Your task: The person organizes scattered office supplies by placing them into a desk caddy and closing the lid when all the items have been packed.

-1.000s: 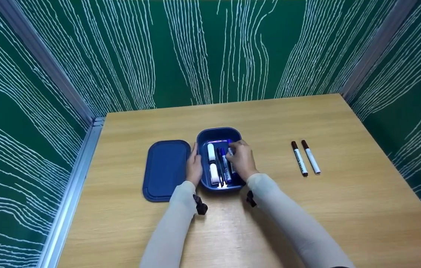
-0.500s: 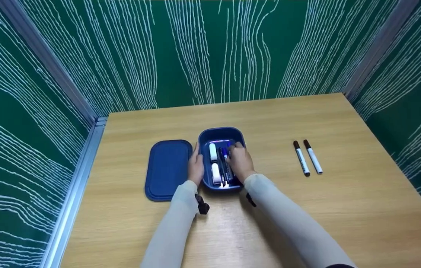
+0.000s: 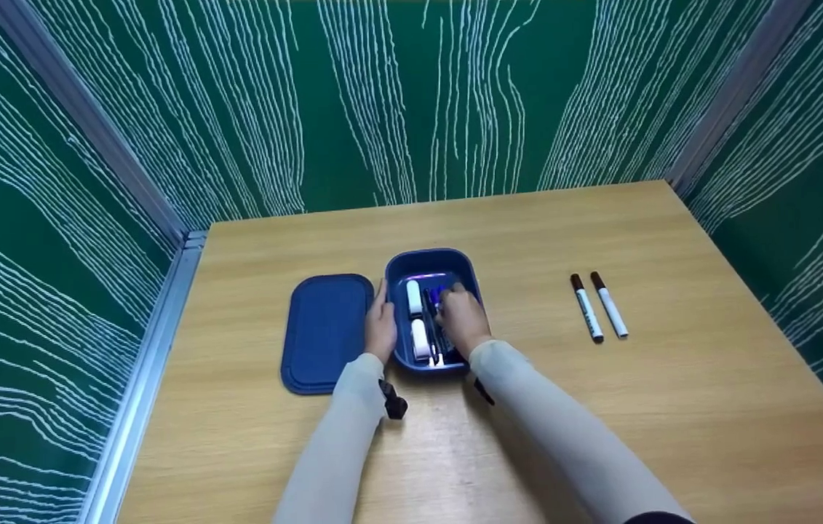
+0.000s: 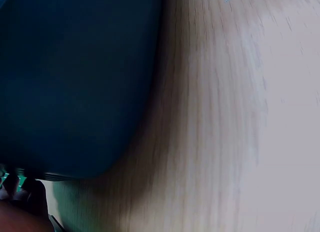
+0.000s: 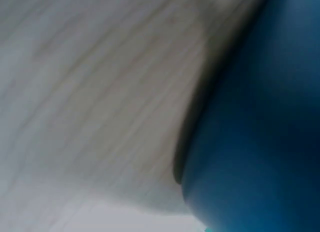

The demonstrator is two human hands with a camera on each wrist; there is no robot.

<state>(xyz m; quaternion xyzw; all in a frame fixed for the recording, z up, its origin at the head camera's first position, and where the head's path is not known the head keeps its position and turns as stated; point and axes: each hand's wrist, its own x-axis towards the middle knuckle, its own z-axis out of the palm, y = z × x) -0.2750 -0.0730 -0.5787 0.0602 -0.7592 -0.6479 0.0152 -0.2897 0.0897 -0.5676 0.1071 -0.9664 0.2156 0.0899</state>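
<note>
A deep blue open box [image 3: 429, 256] sits mid-table in the head view. Inside it lie two white rounded items [image 3: 415, 298], a slim black pen [image 3: 428, 320] and blue-capped markers [image 3: 435, 294]. My left hand [image 3: 380, 327] rests along the box's left wall, a finger pointing straight forward. My right hand [image 3: 464, 318] reaches into the box's right half with curled fingers at a blue-capped marker. The back of that hand hides its fingertips and most of the marker. In the left wrist view, dark fingers [image 4: 22, 194] touch the box's [image 4: 75, 92] far end.
The blue lid [image 3: 325, 335] lies flat just left of the box. Two markers with dark brown caps [image 3: 587, 308] lie side by side to the right on the wooden table [image 3: 527, 240]. Green walls [image 3: 411, 94] with white lines enclose the table's back and sides.
My right hand has shifted left and lower in the box, and a blue cap has moved left with it, beside the other. My left hand and the box stay in place.
</note>
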